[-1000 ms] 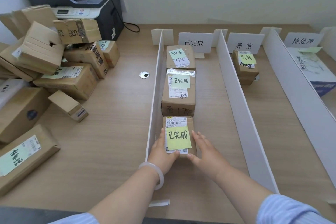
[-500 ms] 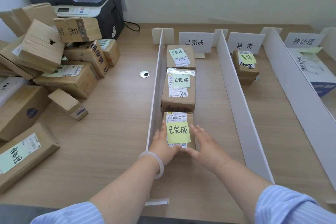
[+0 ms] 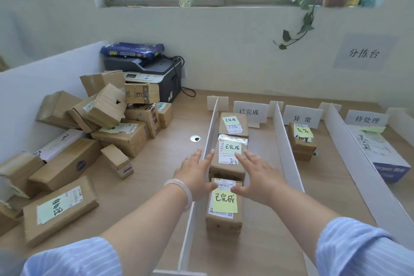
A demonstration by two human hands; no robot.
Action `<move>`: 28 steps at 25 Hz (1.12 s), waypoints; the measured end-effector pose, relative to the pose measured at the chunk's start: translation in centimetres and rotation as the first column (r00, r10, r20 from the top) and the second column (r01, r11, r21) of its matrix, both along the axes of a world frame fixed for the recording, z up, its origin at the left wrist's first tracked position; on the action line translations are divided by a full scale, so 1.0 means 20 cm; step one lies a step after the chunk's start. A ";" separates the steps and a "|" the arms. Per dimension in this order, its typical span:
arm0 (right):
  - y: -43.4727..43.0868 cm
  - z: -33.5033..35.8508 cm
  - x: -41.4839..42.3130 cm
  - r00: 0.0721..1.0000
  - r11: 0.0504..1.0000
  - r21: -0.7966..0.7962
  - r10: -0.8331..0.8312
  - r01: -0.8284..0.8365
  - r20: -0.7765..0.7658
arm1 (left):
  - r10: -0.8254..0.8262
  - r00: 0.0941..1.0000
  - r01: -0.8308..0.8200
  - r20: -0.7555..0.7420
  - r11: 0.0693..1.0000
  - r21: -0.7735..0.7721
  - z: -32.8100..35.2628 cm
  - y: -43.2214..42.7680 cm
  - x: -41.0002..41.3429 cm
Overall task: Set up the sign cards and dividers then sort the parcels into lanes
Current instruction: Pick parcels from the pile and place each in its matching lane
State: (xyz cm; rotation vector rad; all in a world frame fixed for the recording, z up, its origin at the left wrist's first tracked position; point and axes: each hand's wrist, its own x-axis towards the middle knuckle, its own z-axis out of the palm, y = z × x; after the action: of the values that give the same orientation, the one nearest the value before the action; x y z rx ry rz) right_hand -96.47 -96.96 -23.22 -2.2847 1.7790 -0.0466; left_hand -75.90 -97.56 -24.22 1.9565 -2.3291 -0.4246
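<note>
The nearest parcel is lying flat in the lane between the left divider and the middle divider. Its long axis is running along the lane, away from the person and toward the 已完成 sign card standing at the far end. A yellow note is sitting on its top face, with the writing reading upright from the person's side.

2 more parcels are lining up ahead of it on the same axis. The middle parcel is lying just beyond its far end, and the far parcel is sitting close to the card.

The left hand, with a pale bracelet on its wrist, is hovering over the left divider, and the right hand is hovering over the lane. Both are showing fingers spread and straight, gripping nothing. Both thumbs are reaching in over the nearest parcel's far end, but I cannot tell if they are touching it.

In the next lane a small parcel is sitting below the 异常 sign card. Past the right divider, a white and blue parcel is lying lengthwise below the 待处理 sign card.

On the left of the table a pile of cardboard parcels is leaning at mixed angles in front of a printer.
</note>
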 end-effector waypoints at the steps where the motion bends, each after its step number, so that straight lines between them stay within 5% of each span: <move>1: -0.01 0.05 0.01 0.999 0.999 -0.015 0.031 -0.032 -0.029 | -0.018 0.997 0.021 0.072 0.999 -0.039 0.06 0.01 0.03; 9: -0.08 0.24 0.29 0.964 0.962 -0.100 0.244 -0.254 -0.102 | 0.099 0.928 -0.059 0.359 0.991 -0.120 0.28 0.21 0.35; 21: 0.05 0.01 1.25 0.923 0.922 -0.042 0.385 -0.386 -0.018 | 0.318 0.913 -0.324 0.255 0.946 -0.020 0.03 0.50 1.26; 28: 0.08 -0.28 1.97 0.930 0.914 0.173 0.362 -0.367 0.062 | 0.286 0.923 -0.329 0.258 0.934 0.141 -0.26 0.43 2.06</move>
State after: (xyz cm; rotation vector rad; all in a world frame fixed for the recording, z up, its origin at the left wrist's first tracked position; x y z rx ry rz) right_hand -57.15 -95.37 -28.81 -2.4225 1.2564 0.1445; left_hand -34.78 -88.96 -29.42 2.5373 -2.1072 -0.4131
